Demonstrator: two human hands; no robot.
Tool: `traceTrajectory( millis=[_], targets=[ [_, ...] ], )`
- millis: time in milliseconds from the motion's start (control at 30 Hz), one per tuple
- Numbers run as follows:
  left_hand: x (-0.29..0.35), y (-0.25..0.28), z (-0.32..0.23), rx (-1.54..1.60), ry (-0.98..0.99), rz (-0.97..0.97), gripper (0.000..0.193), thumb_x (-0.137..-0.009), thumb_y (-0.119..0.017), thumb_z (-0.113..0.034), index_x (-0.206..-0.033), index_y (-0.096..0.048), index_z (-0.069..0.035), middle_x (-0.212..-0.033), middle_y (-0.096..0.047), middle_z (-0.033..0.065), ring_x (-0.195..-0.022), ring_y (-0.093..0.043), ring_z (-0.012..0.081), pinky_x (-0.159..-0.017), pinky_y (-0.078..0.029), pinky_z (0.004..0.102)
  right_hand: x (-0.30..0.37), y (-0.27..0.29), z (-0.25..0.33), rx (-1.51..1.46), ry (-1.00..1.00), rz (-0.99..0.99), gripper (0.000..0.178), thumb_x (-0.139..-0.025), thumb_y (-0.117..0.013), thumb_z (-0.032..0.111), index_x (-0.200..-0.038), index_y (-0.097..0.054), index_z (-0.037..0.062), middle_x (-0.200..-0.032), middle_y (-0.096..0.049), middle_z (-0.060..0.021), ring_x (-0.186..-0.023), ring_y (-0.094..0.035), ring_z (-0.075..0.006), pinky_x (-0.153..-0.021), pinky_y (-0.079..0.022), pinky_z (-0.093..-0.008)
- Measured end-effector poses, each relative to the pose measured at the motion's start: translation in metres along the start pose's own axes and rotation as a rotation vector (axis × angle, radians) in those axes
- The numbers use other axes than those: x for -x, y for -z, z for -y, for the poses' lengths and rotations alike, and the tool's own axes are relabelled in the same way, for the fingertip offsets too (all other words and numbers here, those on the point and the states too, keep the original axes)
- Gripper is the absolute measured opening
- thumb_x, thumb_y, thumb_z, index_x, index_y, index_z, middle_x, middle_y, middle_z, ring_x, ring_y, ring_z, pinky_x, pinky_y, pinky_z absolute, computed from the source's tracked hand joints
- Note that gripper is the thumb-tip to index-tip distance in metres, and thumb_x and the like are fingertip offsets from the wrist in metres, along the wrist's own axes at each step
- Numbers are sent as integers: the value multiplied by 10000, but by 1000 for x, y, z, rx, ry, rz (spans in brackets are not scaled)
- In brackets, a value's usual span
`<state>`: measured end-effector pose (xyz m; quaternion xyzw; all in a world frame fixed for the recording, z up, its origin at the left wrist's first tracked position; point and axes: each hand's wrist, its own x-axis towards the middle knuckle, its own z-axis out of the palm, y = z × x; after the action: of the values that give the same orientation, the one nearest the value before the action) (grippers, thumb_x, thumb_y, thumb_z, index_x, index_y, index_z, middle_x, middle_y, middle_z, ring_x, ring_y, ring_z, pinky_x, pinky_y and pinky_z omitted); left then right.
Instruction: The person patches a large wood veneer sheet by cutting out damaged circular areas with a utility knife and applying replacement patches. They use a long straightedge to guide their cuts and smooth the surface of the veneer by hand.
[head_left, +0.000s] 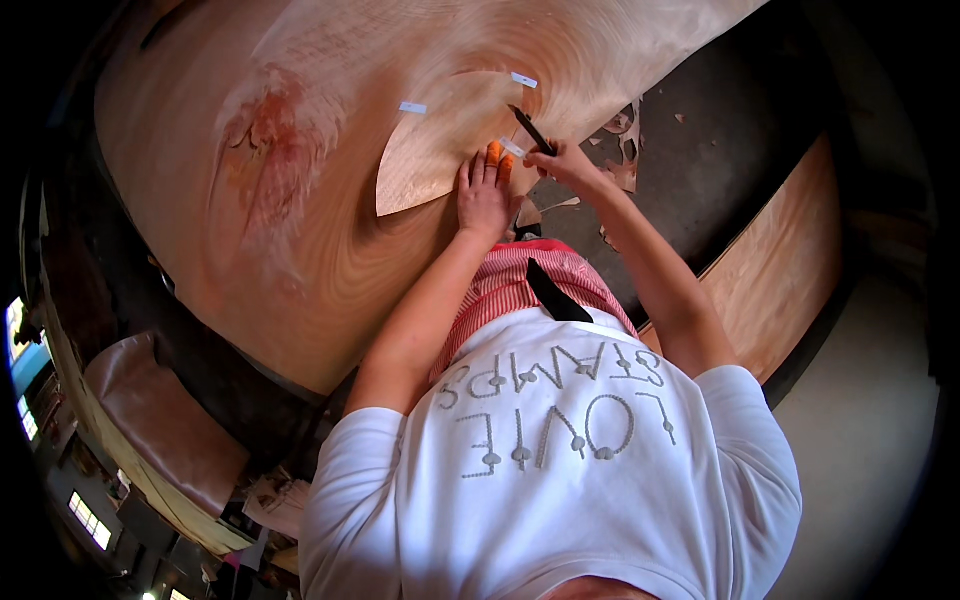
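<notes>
My left hand (485, 203) lies flat with its fingers stretched out, and orange covers wrap two of its fingertips. It presses on the lower right part of a pale, curved-edged piece of wood veneer (415, 160), which rests on a large wood veneer sheet (330, 320). In my right hand (566, 165) is a slim black knife (530, 130), its narrow end pointing up and away over the sheet. Close to both hands sits a short white tape strip (512, 147). Further tape strips (412, 107) mark the pale piece's far edge.
A reddish knot (262, 140) shows in the large sheet on the left. Torn veneer scraps (622, 150) litter the dark surface to the right. Another wood sheet (785, 270) stands at the far right, and a brown sheet (165, 420) lies at lower left.
</notes>
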<state>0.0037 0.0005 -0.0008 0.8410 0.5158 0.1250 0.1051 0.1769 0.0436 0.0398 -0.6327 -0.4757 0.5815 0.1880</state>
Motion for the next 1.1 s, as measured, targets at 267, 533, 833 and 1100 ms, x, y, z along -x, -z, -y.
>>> traceTrajectory(
  millis=[267,533,833,1100],
  targets=[
    [-1,7,-6,-119,3,110,709,-725,-601,-427,-1297,-364,-81,-1373,-263,136,-1289,-210,271,-1043,-146,461,-7,-20,-63,18,-4,-223,195,-748,-599,189,-849,-615,23,-624,-602,-49,-583,-584,-121,-563,-453,-261],
    [-3,6,-4,-102,-6,91,709,-724,-603,-430,-1293,-369,-78,-1352,-299,133,-1277,-233,270,-1023,-170,478,-9,-22,-60,-29,-49,-203,195,-761,-607,173,-860,-609,4,-687,-608,-41,-600,-564,-98,-567,-460,-247],
    [-19,11,-23,-240,7,164,652,-699,-612,-463,-1241,-449,-138,-1316,-352,106,-1238,-261,264,-961,-217,504,0,-25,-68,-44,-1,-257,219,-740,-601,223,-883,-613,58,-693,-631,-105,-642,-630,-211,-592,-493,-320],
    [-23,14,-30,-373,40,264,731,-702,-582,-536,-1297,-388,-159,-1367,-298,90,-1259,-222,261,-982,-164,484,-9,77,-30,693,121,-163,199,-754,-575,260,-852,-639,99,-752,-627,-123,-706,-616,-271,-626,-473,-364]
  ],
)
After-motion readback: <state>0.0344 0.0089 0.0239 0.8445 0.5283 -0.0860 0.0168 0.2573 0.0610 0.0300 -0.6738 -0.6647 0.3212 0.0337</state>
